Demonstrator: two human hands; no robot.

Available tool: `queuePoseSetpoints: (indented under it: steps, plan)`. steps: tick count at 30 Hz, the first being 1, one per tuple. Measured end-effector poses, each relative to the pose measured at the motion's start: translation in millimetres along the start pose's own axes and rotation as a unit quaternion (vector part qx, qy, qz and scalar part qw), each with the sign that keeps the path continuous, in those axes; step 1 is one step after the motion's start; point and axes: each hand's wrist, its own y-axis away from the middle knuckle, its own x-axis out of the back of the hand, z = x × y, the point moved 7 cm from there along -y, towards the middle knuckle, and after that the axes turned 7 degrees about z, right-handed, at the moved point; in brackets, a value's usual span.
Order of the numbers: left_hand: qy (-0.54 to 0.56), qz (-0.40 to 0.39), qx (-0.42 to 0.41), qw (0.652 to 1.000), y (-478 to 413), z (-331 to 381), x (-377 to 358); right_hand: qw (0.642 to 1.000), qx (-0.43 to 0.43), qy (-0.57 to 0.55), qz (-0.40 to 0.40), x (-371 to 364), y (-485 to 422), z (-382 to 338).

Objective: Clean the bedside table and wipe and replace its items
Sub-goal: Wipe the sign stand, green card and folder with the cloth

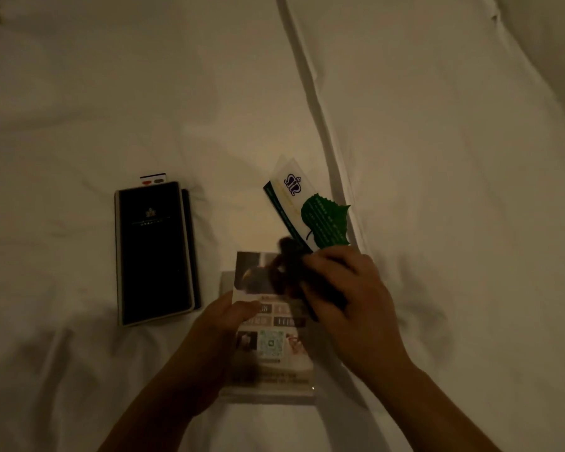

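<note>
In dim light I look down at a white bed sheet (pixel 437 158). My left hand (pixel 209 340) holds a clear acrylic sign stand (pixel 271 350) with a printed card and a QR code, thumb on its face. My right hand (pixel 346 291) grips a dark crumpled cloth (pixel 287 269) and presses it on the upper part of the stand. Behind the hands lies a white card with a green leaf (pixel 313 216), tilted. A black folder with a gold emblem (pixel 154 252) lies flat at the left.
A small card with red and grey marks (pixel 153 180) sticks out from behind the black folder's top. A raised fold of sheet (pixel 310 93) runs diagonally from top centre down to the right of the hands. A dark edge shows at far top left.
</note>
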Motion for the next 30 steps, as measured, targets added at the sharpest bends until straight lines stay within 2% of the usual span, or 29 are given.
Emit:
queuePoseSetpoints:
  steps: [2, 5, 7, 12, 14, 16, 18, 19, 23, 24, 25, 27, 30]
  plan:
    - [0.005, -0.009, -0.010, 1.000, 2.6, 3.7, 0.6, 0.995, 0.036, 0.069, -0.054, -13.5, 2.9, -1.1]
    - [-0.025, -0.008, -0.049, 0.998, 2.6, 7.9, 3.6, 0.991, -0.066, 0.097, -0.070, -16.9, -0.6, 23.7]
    - [-0.046, 0.020, -0.064, 0.997, -2.5, 8.5, 9.0, 0.988, -0.079, 0.110, -0.072, -17.4, -0.1, 30.5]
    - [-0.058, 0.040, -0.050, 0.996, -16.4, 0.7, 7.4, 0.991, -0.100, 0.058, -0.071, -22.7, 6.4, 25.8]
    - [-0.101, 0.073, -0.091, 0.988, -16.3, 2.2, 6.8, 0.992, -0.105, 0.039, -0.053, -21.3, 7.1, 24.4]
    - [-0.194, 0.122, -0.158, 0.961, -10.7, 8.3, 11.3, 0.993, -0.101, 0.019, -0.052, -24.6, 7.1, 21.9]
    - [-0.352, 0.191, -0.240, 0.884, -1.1, 16.2, 21.7, 0.994, -0.093, 0.011, -0.063, -30.8, 8.8, 17.9]
    - [-0.391, 0.234, -0.266, 0.849, 3.8, 20.2, 33.2, 0.994, -0.088, 0.009, -0.069, -33.9, 9.8, 15.3]
    - [-0.363, 0.435, -0.251, 0.785, 7.8, 47.7, 112.5, 0.993, -0.074, -0.003, -0.089, -44.8, 9.4, 2.3]
    - [-0.358, 0.460, -0.223, 0.782, 1.6, 51.6, 131.3, 0.993, -0.071, -0.004, -0.092, -47.3, 8.5, -0.6]
    - [-0.345, 0.461, -0.175, 0.799, -9.1, 51.9, 145.8, 0.993, -0.067, -0.002, -0.095, -50.1, 7.9, -3.2]
    - [-0.306, 0.411, -0.094, 0.854, -33.2, 44.6, 157.3, 0.993, -0.063, 0.001, -0.101, -55.5, 8.5, -6.2]
    - [-0.214, 0.351, -0.089, 0.907, -52.9, 43.3, 158.6, 0.993, -0.055, -0.004, -0.106, -63.8, 9.6, -13.1]
